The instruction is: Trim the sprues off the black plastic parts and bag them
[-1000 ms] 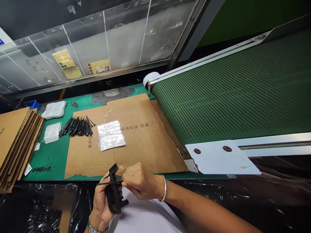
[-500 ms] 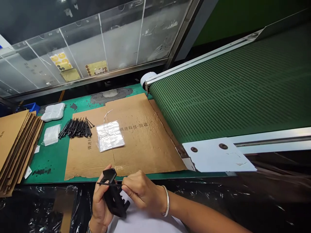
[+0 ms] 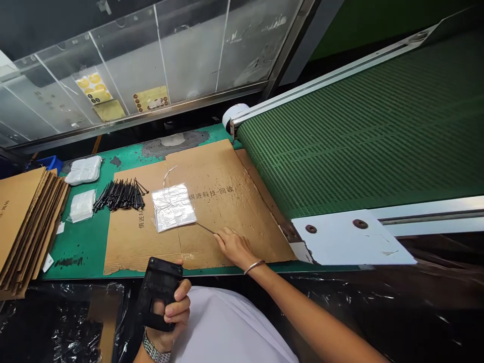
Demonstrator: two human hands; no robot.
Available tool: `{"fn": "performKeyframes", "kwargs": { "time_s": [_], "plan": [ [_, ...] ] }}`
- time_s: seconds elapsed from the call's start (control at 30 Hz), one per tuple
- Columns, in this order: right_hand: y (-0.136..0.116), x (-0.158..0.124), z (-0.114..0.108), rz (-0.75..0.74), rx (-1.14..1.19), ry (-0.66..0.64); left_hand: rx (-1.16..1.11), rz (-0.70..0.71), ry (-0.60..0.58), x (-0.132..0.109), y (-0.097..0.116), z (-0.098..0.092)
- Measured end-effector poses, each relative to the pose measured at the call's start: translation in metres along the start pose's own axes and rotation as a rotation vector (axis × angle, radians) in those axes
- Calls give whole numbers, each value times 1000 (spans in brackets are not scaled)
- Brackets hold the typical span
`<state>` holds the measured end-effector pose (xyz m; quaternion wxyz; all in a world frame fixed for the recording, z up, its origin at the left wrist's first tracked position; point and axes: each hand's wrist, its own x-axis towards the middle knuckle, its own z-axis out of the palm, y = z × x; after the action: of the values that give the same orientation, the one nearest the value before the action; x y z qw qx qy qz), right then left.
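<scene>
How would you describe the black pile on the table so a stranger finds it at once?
Start at the green table and the flat cardboard sheet on it. Across the sheet's left edge, between a shiny plastic packet and a plastic bundle, lies a heap of thin black rods. Unlike both, it is dark and spiky.

With the bag packet (image 3: pixel 174 206) on our cardboard sheet (image 3: pixel 223 214) as clock centre, we find the rod pile (image 3: pixel 123 195) at nine o'clock, the carton stack (image 3: pixel 28 227) beyond it, the conveyor (image 3: pixel 340 136) at two, our right hand (image 3: pixel 235 247) at four, our left hand (image 3: pixel 177 313) at six.
</scene>
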<state>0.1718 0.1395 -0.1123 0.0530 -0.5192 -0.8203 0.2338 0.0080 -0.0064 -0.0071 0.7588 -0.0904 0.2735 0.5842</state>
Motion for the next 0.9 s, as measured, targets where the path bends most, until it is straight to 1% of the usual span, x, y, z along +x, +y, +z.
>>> {"fn": "performKeyframes", "kwargs": {
  "time_s": [0.07, 0.13, 0.2, 0.27, 0.3, 0.33, 0.37, 0.4, 0.43, 0.47, 0.5, 0.53, 0.57, 0.63, 0.7, 0.73, 0.83, 0.9],
  "plan": [
    [19, 2, 11, 113, -45, 52, -40, -10, 32, 0, -1, -2],
    [30, 2, 16, 179, -63, 97, -64, -25, 38, 0, -1, -3],
    [30, 0, 15, 184, -46, 135, -90, -48, 43, 2, 1, -2],
    [17, -7, 7, 130, -7, 155, -99, -66, 65, 4, 3, -1],
    [5, -13, 1, 68, 33, 165, -96, -63, 83, 7, 4, -1],
    [-8, -20, -5, -25, 95, 174, -87, -55, 128, 10, 5, -2],
    [-23, -27, -11, -140, 170, 185, -78, -42, 198, 14, 5, -4],
    [-39, -35, -17, -325, 317, 216, -71, -21, 282, 19, 5, -7],
    [-53, -42, -20, -504, 442, 217, -66, 7, 367, 25, 3, -11],
    [-66, -47, -22, -634, 520, 197, -62, 38, 443, 31, 2, -15],
    [-76, -49, -21, -716, 570, 158, -59, 66, 498, 38, 0, -20],
    [-83, -49, -17, -731, 602, 104, -57, 90, 528, 44, -3, -24],
    [-85, -45, -11, -683, 625, 45, -55, 104, 542, 48, -5, -28],
    [-80, -29, 4, -482, 657, -55, -47, 80, 578, 55, -7, -33],
    [-64, -6, 18, -289, 642, -101, -38, 17, 607, 56, -7, -35],
    [-55, 7, 23, -236, 613, -108, -34, -16, 614, 55, -7, -36],
    [-29, 39, 28, -184, 489, -105, -18, -50, 621, 54, -1, -39],
    [-23, 55, 25, -170, 383, -79, 10, -17, 643, 54, 3, -44]
  ]
}}
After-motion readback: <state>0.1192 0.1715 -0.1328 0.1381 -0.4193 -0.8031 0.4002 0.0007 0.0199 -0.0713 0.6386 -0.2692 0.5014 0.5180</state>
